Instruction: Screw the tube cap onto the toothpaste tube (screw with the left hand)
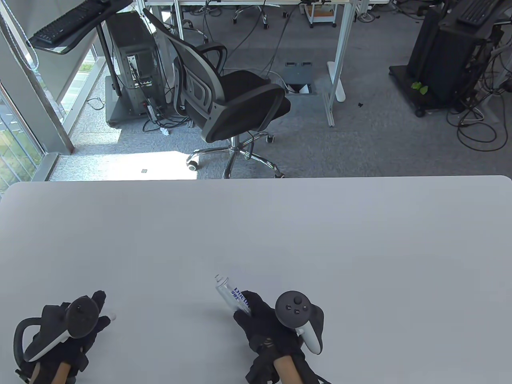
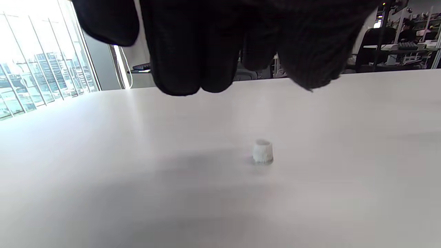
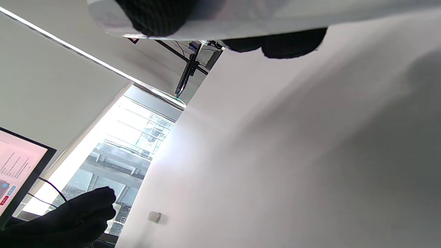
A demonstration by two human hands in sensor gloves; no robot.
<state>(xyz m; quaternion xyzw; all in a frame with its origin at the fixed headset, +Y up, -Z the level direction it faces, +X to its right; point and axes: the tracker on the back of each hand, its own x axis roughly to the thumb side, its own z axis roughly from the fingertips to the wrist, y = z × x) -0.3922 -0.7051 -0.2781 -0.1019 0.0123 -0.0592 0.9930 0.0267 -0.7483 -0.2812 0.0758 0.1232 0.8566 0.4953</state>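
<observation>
A white toothpaste tube (image 1: 231, 292) with blue lettering is gripped by my right hand (image 1: 260, 320), its open threaded neck pointing up and to the far left. In the right wrist view the tube (image 3: 241, 17) crosses the top edge between my gloved fingers (image 3: 155, 13). The small white ribbed cap (image 2: 263, 151) stands on the table (image 1: 280, 224), just right of my left hand (image 1: 86, 320); it also shows in the table view (image 1: 113, 317) and the right wrist view (image 3: 154, 216). My left hand hovers over the table, fingers (image 2: 179, 51) above the cap, not touching it.
A black office chair (image 1: 232, 100) stands beyond the table's far edge. Computer towers and cables lie on the floor behind. A monitor (image 3: 17, 162) shows at the left of the right wrist view.
</observation>
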